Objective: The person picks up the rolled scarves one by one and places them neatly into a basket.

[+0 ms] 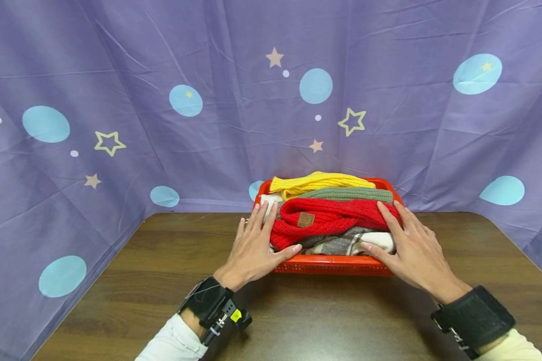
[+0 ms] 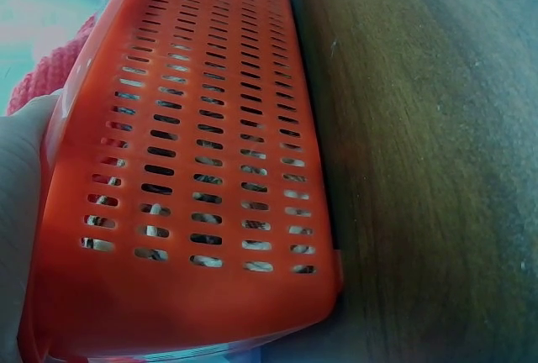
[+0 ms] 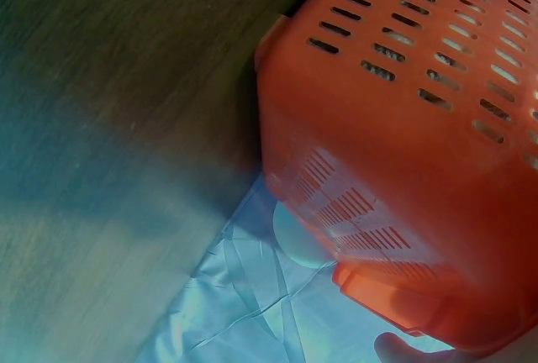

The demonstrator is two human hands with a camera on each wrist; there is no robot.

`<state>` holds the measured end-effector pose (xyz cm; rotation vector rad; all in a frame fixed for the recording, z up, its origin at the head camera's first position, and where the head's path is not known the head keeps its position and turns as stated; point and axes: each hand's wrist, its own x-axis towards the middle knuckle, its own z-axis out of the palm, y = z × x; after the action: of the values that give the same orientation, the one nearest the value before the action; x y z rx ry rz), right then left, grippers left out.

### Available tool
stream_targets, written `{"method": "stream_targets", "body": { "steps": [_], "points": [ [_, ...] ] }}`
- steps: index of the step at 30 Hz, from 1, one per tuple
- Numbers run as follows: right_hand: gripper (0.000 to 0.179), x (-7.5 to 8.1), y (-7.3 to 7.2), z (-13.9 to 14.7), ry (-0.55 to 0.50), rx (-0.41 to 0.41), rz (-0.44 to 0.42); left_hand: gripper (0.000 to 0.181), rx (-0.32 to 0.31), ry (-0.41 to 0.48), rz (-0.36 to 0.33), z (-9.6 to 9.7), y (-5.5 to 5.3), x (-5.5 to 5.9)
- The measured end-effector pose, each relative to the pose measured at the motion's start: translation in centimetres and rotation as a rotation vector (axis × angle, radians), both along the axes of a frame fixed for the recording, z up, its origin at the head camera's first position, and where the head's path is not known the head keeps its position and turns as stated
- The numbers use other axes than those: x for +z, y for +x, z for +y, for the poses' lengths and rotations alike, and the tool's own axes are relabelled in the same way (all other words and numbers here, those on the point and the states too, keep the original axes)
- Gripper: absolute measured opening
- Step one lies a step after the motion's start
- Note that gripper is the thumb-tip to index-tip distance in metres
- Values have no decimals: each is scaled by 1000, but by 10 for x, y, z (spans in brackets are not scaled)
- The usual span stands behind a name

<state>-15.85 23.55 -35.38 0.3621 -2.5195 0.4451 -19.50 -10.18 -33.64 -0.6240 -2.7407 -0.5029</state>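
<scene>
A red plastic basket (image 1: 334, 265) stands on the table, filled with folded knitwear. On top at the front lies a red knit scarf (image 1: 339, 213) with a brown patch. Behind it are a green ribbed knit (image 1: 352, 194) and a yellow knit (image 1: 320, 183). A plaid cloth (image 1: 343, 245) shows under the scarf. My left hand (image 1: 255, 248) rests at the basket's left end, fingers spread, thumb over the front rim by the scarf. My right hand (image 1: 413, 248) lies at the right end, fingers extended, index finger on the scarf and thumb near the plaid cloth.
The brown wooden table (image 1: 171, 281) extends on both sides of the basket and in front. Behind it hangs a purple curtain (image 1: 235, 125) with stars and blue dots. At the left, something white (image 1: 271, 200) shows in the basket beside the green knit.
</scene>
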Motion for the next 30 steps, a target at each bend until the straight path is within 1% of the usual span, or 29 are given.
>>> {"method": "stream_targets", "body": {
  "steps": [10,17,30],
  "points": [
    [94,1,0,0,15,5,-2,103,-1,-10,-6,0,-1,0],
    [94,-1,0,0,18,7,-6,103,3,-10,4,-1,0,-1],
    [94,0,0,0,17,4,-1,103,10,-23,-8,0,-1,0]
  ]
}}
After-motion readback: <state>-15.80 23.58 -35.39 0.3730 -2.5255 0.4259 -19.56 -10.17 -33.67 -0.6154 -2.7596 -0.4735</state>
